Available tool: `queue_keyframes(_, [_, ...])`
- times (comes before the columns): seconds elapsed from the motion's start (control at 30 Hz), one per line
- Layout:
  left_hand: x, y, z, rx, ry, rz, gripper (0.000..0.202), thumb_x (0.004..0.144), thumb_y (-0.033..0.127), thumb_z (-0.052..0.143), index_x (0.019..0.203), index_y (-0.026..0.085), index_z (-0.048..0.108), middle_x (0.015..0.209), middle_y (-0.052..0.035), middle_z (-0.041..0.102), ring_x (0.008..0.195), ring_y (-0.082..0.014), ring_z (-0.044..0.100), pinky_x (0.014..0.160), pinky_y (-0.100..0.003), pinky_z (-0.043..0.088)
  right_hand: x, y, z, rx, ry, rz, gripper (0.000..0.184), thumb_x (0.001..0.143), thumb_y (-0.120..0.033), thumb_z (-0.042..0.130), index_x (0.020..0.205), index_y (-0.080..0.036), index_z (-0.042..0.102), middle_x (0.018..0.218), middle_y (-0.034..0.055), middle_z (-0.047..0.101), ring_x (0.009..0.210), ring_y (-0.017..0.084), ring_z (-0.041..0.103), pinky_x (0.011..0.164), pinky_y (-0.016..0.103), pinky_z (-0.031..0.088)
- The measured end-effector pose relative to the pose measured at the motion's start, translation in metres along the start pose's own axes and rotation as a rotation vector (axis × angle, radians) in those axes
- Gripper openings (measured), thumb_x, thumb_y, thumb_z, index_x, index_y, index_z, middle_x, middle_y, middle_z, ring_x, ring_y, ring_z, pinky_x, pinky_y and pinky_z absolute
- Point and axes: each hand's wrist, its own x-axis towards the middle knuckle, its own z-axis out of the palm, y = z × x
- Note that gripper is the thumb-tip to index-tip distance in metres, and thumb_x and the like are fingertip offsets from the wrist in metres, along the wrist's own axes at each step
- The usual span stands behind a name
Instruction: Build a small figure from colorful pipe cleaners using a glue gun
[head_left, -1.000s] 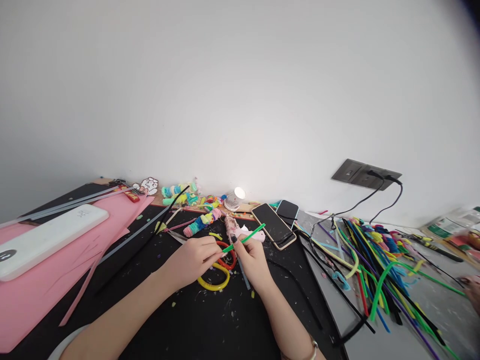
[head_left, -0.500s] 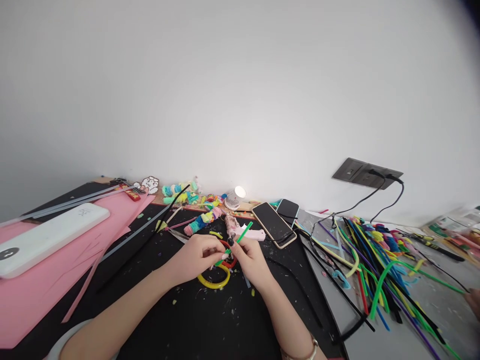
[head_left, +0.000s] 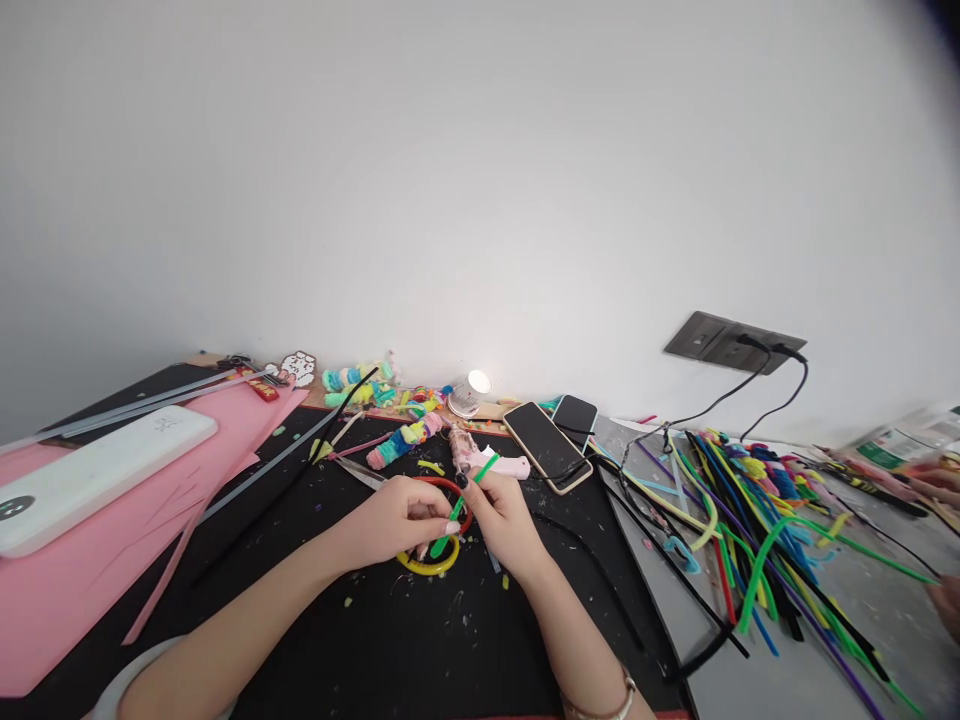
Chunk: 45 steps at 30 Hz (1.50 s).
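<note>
My left hand [head_left: 397,517] and my right hand [head_left: 501,515] meet over the black mat [head_left: 420,640], both pinching a short green pipe cleaner [head_left: 463,498] that slants between them. Its upper end sticks out above my right fingers; its lower end sits under my left fingertips. Right below lie a yellow ring [head_left: 429,565] and a red ring [head_left: 450,490]. A pink glue gun [head_left: 480,460] rests just beyond my hands.
A heap of coloured pipe cleaners [head_left: 757,520] covers the grey board at right. Two phones [head_left: 546,445] lie near the wall. Pink paper [head_left: 82,560] and a white power bank [head_left: 97,475] sit at left. Another person's hand [head_left: 949,600] shows at the right edge.
The green pipe cleaner has been drawn down and left through my fingers, so less of it sticks out above my right hand. Both hands shifted slightly toward me.
</note>
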Motion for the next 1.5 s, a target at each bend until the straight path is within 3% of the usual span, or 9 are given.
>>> queue_keyframes(0.27, [0.001, 0.005, 0.001, -0.094, -0.060, -0.057, 0.033, 0.076, 0.046, 0.070, 0.069, 0.017, 0.058, 0.051, 0.0043, 0.056, 0.050, -0.0120, 0.053, 0.053, -0.023, 0.041, -0.001, -0.003, 0.000, 0.036, -0.045, 0.002, 0.042, 0.096, -0.045, 0.043, 0.062, -0.020, 0.044, 0.060, -0.0029, 0.043, 0.058, 0.013, 0.038, 0.057, 0.026, 0.030])
queue_keyframes(0.5, [0.003, 0.005, -0.004, -0.099, 0.199, 0.053, 0.034, 0.085, 0.051, 0.058, 0.074, 0.019, 0.054, 0.055, 0.0060, 0.049, 0.052, -0.0124, 0.055, 0.052, -0.023, 0.044, 0.001, 0.001, -0.005, 0.089, 0.382, 0.095, 0.037, 0.095, -0.052, 0.040, 0.094, -0.021, 0.062, 0.071, 0.0013, 0.054, 0.061, 0.017, 0.047, 0.054, 0.027, 0.034])
queue_keyframes(0.7, [-0.001, 0.011, -0.005, -0.063, 0.321, 0.108, 0.030, 0.090, 0.047, 0.051, 0.076, 0.020, 0.052, 0.062, 0.0050, 0.055, 0.045, -0.0103, 0.050, 0.051, -0.025, 0.043, 0.005, 0.007, -0.012, 0.397, 0.625, 0.154, 0.034, 0.092, -0.051, 0.046, 0.090, -0.020, 0.057, 0.081, 0.0019, 0.056, 0.053, 0.011, 0.041, 0.044, 0.023, 0.026])
queue_keyframes(0.77, [-0.001, 0.009, -0.005, 0.006, 0.382, 0.127, 0.027, 0.090, 0.044, 0.052, 0.079, 0.020, 0.056, 0.066, 0.0033, 0.058, 0.047, -0.0105, 0.051, 0.053, -0.026, 0.044, 0.005, 0.006, -0.013, 0.424, 0.588, 0.160, 0.030, 0.090, -0.049, 0.051, 0.091, -0.020, 0.057, 0.072, -0.0016, 0.052, 0.050, 0.009, 0.036, 0.044, 0.023, 0.026])
queue_keyframes(0.87, [0.001, 0.004, -0.005, 0.169, 0.403, 0.171, 0.021, 0.088, 0.037, 0.055, 0.082, 0.019, 0.063, 0.071, 0.0009, 0.062, 0.050, -0.0117, 0.053, 0.054, -0.026, 0.045, 0.004, 0.003, -0.009, 0.416, 0.339, 0.155, 0.029, 0.081, -0.044, 0.065, 0.098, -0.020, 0.060, 0.065, -0.0041, 0.051, 0.051, 0.010, 0.042, 0.048, 0.023, 0.033])
queue_keyframes(0.97, [0.004, -0.001, -0.004, 0.272, 0.425, 0.269, 0.015, 0.084, 0.031, 0.060, 0.082, 0.020, 0.069, 0.079, -0.0026, 0.068, 0.067, -0.0169, 0.062, 0.064, -0.028, 0.050, 0.003, 0.000, -0.001, 0.418, 0.143, 0.150, 0.028, 0.073, -0.036, 0.074, 0.094, -0.019, 0.065, 0.069, -0.0011, 0.059, 0.058, 0.012, 0.051, 0.053, 0.024, 0.039])
queue_keyframes(1.1, [0.005, -0.001, -0.005, -0.014, 0.467, 0.179, 0.026, 0.077, 0.036, 0.069, 0.097, 0.019, 0.071, 0.102, -0.0078, 0.073, 0.090, -0.0231, 0.069, 0.080, -0.034, 0.055, 0.004, 0.001, 0.004, 0.509, 0.208, 0.198, 0.022, 0.078, -0.038, 0.071, 0.080, -0.017, 0.067, 0.060, -0.0020, 0.057, 0.047, 0.009, 0.044, 0.044, 0.022, 0.033])
queue_keyframes(1.23, [0.004, 0.002, -0.007, -0.369, 0.486, 0.003, 0.045, 0.077, 0.047, 0.070, 0.108, 0.016, 0.068, 0.095, -0.0084, 0.076, 0.093, -0.0240, 0.071, 0.082, -0.035, 0.057, 0.004, 0.003, 0.001, 0.601, 0.266, 0.209, 0.022, 0.076, -0.037, 0.073, 0.085, -0.017, 0.072, 0.059, -0.0023, 0.059, 0.044, 0.007, 0.041, 0.042, 0.020, 0.031])
queue_keyframes(1.5, [0.003, 0.005, -0.005, -0.412, 0.514, 0.066, 0.032, 0.067, 0.040, 0.081, 0.087, 0.017, 0.071, 0.074, -0.0024, 0.073, 0.073, -0.0177, 0.068, 0.073, -0.029, 0.057, 0.004, 0.000, 0.004, 0.705, 0.226, 0.272, 0.022, 0.072, -0.036, 0.077, 0.082, -0.017, 0.077, 0.068, 0.0040, 0.070, 0.046, 0.008, 0.045, 0.042, 0.020, 0.030])
